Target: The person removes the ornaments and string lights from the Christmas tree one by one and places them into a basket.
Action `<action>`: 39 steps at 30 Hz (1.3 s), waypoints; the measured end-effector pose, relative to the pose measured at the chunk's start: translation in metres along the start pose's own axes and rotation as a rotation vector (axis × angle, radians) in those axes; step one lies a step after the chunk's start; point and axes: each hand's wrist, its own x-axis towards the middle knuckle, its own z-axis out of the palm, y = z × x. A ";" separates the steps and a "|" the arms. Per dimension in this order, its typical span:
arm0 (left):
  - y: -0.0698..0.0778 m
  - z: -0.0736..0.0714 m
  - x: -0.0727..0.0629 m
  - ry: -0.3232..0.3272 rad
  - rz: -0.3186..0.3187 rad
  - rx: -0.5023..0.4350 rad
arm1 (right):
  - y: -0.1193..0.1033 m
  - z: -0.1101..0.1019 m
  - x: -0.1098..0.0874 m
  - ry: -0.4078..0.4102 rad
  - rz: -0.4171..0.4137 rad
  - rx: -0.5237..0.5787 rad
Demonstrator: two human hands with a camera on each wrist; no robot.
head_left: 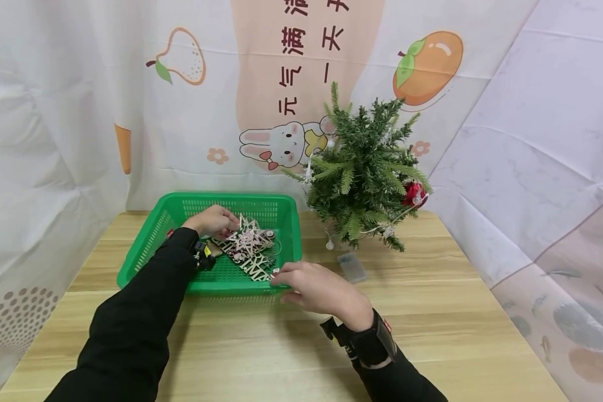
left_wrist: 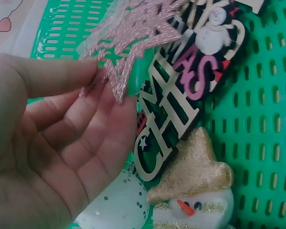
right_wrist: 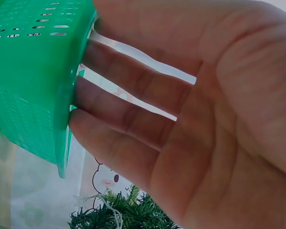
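Sleeves of black cloth stretched in over the near part of a wood-grain table, with a dark wrist device strapped at each cuff; the right hand stood at the near right corner of a green basket, its fingers nearly straight and spread, their tips touching the rim; farther in, the left hand reached inside the basket, thumb and fingers pinching one point of a glittery pink star; just beside it, a wooden letter sign slanted across the basket, bearing a white snowman and pink letters; a gold-hatted ornament with an orange nose lay near the sign, and a white ball with dark specks was partly hidden by the left hand; past the right hand, a small clear case lay on the table; behind it stood a green tree, hung with a red ornament and a string of lights; farthest back hung a curtain printed with fruit, flowers and a rabbit.
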 end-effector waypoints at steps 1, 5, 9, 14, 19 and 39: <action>0.000 0.000 0.000 0.002 -0.002 0.006 | 0.000 0.000 0.000 0.000 0.000 -0.003; 0.000 0.001 -0.001 -0.003 -0.002 0.020 | -0.001 -0.001 0.001 -0.002 -0.003 -0.010; 0.001 0.002 -0.002 -0.007 -0.001 0.057 | -0.001 -0.001 0.001 -0.003 -0.009 -0.013; 0.003 0.003 -0.003 0.002 0.002 0.124 | -0.001 -0.001 0.002 -0.006 -0.011 -0.018; 0.002 0.005 -0.004 0.016 -0.003 0.214 | -0.002 -0.001 0.002 -0.013 -0.003 -0.019; 0.007 0.015 -0.001 0.063 0.011 0.380 | -0.001 0.001 0.000 -0.032 0.020 -0.024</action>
